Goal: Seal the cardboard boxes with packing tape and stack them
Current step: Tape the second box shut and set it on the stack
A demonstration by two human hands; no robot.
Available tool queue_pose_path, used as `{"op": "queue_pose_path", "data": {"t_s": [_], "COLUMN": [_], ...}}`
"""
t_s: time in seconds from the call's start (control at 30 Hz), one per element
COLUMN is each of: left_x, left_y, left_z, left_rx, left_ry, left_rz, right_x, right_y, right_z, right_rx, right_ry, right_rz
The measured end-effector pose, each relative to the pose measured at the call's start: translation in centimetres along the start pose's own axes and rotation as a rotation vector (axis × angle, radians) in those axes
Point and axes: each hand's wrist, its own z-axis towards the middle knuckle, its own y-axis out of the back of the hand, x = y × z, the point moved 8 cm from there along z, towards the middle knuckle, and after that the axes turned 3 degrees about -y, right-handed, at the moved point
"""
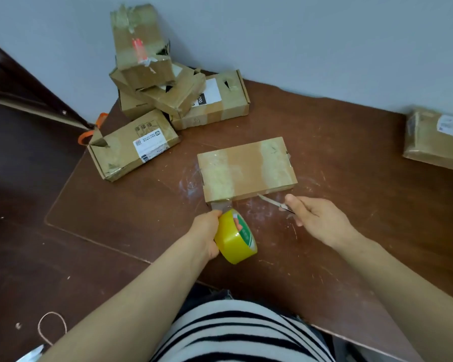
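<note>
At the bottom centre of the frame a striped shirt (236, 333) filled the nearest ground. A loop of thin string (51, 327) lay on the dark surface at the lower left. Both bare forearms reached up from there over the brown table (351, 244).

Just below the middle, the left hand (207, 231) gripped a yellow tape roll (234, 237), fingers curled round it, the roll tilted. A short tape strip (221, 205) ran from the roll up to the near left corner of the centre box (246, 169), where it was stuck.

To the right of the roll, the right hand (317, 218) held a thin blade (271, 201), its fingers closed round the dark handle. The pale tip pointed at the box's near edge, close to it. Whether it was a knife or scissors could not be told.

The centre box lay flat in the middle of the frame, with shiny bands of tape across both ends of its top.

Further up and left, a labelled box (134, 146) sat askew near the table's edge, with an orange strap (89, 134) at its left end. Behind it, at the upper left, a pile of boxes (152, 82) stood against the pale wall (324, 35), with a flat box (220, 105) just to its right. One more taped box (434, 142) lay at the right edge of the frame, well apart from the others.
</note>
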Motion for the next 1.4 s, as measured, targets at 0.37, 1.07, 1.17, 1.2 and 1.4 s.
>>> {"op": "queue_pose_path", "data": {"t_s": [0.37,1.07,1.17,1.2,1.4], "left_x": [0.2,0.2,0.2,0.2,0.2], "left_y": [0.0,-0.1,-0.2,-0.1,0.5], "left_z": [0.1,0.2,-0.1,-0.1,-0.5], "left_rx": [-0.007,0.013,0.023,0.023,-0.035], "left_ry": [0.003,0.001,-0.005,-0.002,0.013], "left_rz": [-0.069,-0.172,-0.179,-0.173,-0.099], "right_x": [10.1,13.4,13.3,13.3,8.9], "right_y": [-1.3,-5.7,-6.4,-6.4,-4.1], "right_z": [3.6,3.8,3.7,3.6,3.7], "right_rx": [0.027,0.060,0.070,0.063,0.047], "right_ry": [0.319,0.513,0.519,0.522,0.394], "right_rz": [-0.676,-1.114,-1.112,-1.110,-0.952]}}
